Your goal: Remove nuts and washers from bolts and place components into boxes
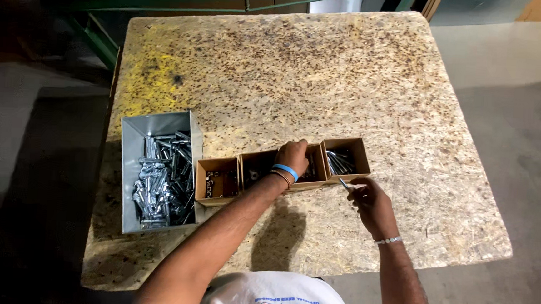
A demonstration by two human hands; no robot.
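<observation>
— What is the right hand (372, 205) gripping?

— A small metal bolt (344, 185), pinched between thumb and fingertips, its shaft pointing up and left toward the cardboard boxes. The hand hovers just in front of the right-hand box (346, 155), which holds a handful of similar bolts lying side by side.

— And the left hand (292, 158)?

— It reaches down into the middle box (276, 166), fingers curled inside. Whether they have closed on anything cannot be told, since the hand covers what lies under it. A blue band and thinner bracelets sit on that wrist.

— What lies further out?

— A third, smaller cardboard box (217, 180) stands to the left, touching the middle one, with small dark parts inside. Just beside it is a grey metal bin (156, 171) heaped with shiny bolts. All four containers form a row on a chipboard table (325, 74), whose far left corner carries a yellow stain.
</observation>
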